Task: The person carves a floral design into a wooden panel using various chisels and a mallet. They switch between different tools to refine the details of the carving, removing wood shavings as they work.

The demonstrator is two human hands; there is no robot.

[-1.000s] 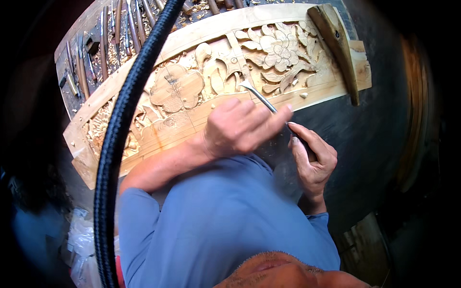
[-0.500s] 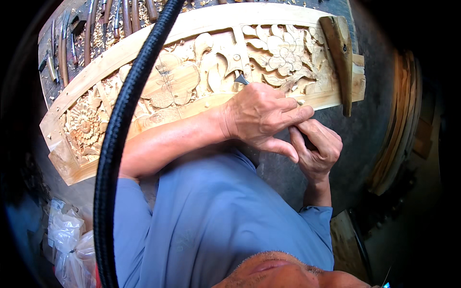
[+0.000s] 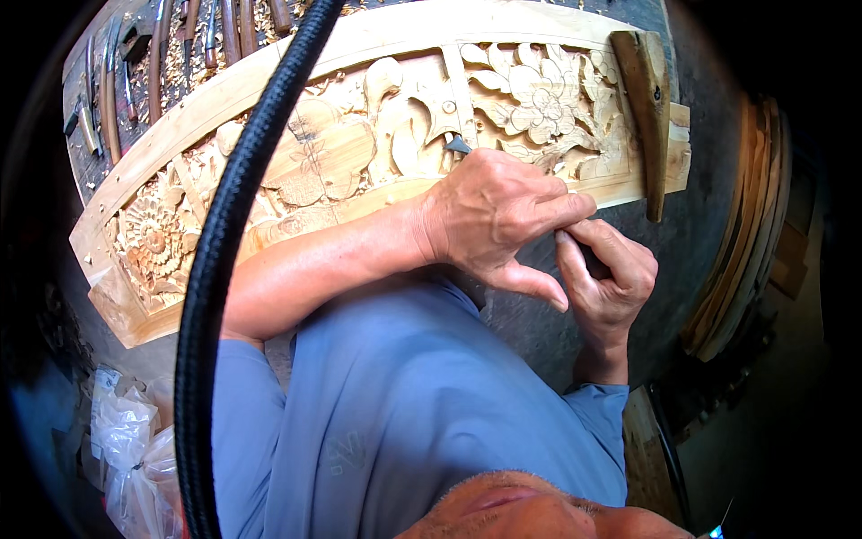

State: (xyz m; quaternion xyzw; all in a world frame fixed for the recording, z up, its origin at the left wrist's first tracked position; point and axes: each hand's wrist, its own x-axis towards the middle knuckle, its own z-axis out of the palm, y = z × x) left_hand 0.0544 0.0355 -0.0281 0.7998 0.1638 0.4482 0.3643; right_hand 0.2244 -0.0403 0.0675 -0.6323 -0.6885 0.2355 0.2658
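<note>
A long curved wooden panel (image 3: pixel 334 162) lies across the bench, carved in relief with flowers, leaves and pencil-marked shapes. Over its near edge, my left hand (image 3: pixel 498 211) is closed around a carving chisel, thumb stretched out. The chisel's grey blade (image 3: pixel 457 144) shows beyond the knuckles and rests by the carved leaf left of the upright divider. My right hand (image 3: pixel 615 277), off the panel's near edge, has its fingers curled around the dark handle end of the chisel. Most of the shaft is hidden under my left hand.
A wooden bar (image 3: pixel 648 117) lies across the panel's right end. Several tools (image 3: pixel 157 67) with wooden handles lie among shavings at the far left. Curved boards (image 3: pixel 732 242) stand at the right. A black braided cable (image 3: pixel 238 207) crosses the view; a plastic bag (image 3: pixel 135 449) sits lower left.
My right hand has moved slightly right and toward me, a little farther from my left fingers. My left hand and the blade have shifted only slightly; the view itself has moved a little.
</note>
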